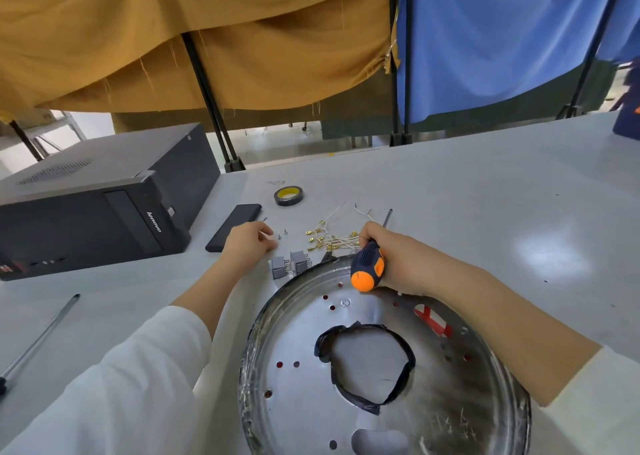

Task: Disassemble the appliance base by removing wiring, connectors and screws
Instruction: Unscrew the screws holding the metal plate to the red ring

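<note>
Left of our left hand sit a loose metal rod (41,335), a black computer case (93,205) and a flat black case (232,228) – none of it ours to move. Our left hand (247,243) rests on the table (485,195), fingers curled, seemingly pinching a small screw; we can't tell for sure. Just right of it lie loose screws (282,235) – tiny, easy to scatter. Between the hands sit two grey connectors (289,266) and a bundle of pale wires (332,241) with brass terminals: light and floppy, best lifted by the bunch. A tape roll (289,195) lies beyond. Our right hand (398,257) is clamped round the screwdriver (369,269) handle, shaft pointing away. Below both hands lies the metal base (381,368), near us – thin, stiff sheet, probably light, rim and cut holes likely sharp, so we would grip the taped rim. Open table right of the right hand gives room.
</note>
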Motion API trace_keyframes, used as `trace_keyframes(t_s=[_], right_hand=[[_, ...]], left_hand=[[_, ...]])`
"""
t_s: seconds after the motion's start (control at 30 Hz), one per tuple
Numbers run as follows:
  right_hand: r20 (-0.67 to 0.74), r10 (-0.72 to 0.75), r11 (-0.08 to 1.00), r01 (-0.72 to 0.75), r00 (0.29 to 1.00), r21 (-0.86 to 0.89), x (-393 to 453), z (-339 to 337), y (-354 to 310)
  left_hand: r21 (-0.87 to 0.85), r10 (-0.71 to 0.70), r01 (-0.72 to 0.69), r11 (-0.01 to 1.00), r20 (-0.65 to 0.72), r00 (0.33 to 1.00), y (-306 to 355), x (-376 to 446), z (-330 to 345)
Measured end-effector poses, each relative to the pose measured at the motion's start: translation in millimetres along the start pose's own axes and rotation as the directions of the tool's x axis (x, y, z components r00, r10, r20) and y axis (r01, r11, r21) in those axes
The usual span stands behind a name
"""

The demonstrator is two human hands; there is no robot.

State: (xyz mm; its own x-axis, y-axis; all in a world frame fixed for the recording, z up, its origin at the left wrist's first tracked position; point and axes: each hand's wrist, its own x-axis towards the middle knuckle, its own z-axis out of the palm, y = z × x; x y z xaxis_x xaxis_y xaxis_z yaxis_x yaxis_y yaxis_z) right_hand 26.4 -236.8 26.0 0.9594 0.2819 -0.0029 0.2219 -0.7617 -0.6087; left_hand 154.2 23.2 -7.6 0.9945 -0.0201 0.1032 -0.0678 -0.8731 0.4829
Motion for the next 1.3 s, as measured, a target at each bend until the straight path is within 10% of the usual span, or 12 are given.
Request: trace_keyframes(t_s=[0.23,0.43,0.67,1.3], right_hand=[[-0.083,-0.011,0.979,-0.007,0.996,-0.206,-7,-10,-13],[-0.197,-0.075,0.997,0.069,0.977,-0.036,-23,-31,-25],[-0.188,-0.017,0.994,-0.004,0.982,-0.113,-67,-28,-23],[-0.086,0.180,0.957,-0.194,0.980,-0.213,-76,-15,-19]], left_hand=[[-0.145,0.192,-0.218,0.965,-0.176,0.966,42,-40,-35],[-0.068,0.351,-0.352,0.934,0.369,0.860,93,-92,-38],[-0.009,0.370,-0.411,0.912,0.451,0.812,103,-109,-20],[0.154,-0.121,0.098,0.983,0.145,0.982,47,-160,-47]])
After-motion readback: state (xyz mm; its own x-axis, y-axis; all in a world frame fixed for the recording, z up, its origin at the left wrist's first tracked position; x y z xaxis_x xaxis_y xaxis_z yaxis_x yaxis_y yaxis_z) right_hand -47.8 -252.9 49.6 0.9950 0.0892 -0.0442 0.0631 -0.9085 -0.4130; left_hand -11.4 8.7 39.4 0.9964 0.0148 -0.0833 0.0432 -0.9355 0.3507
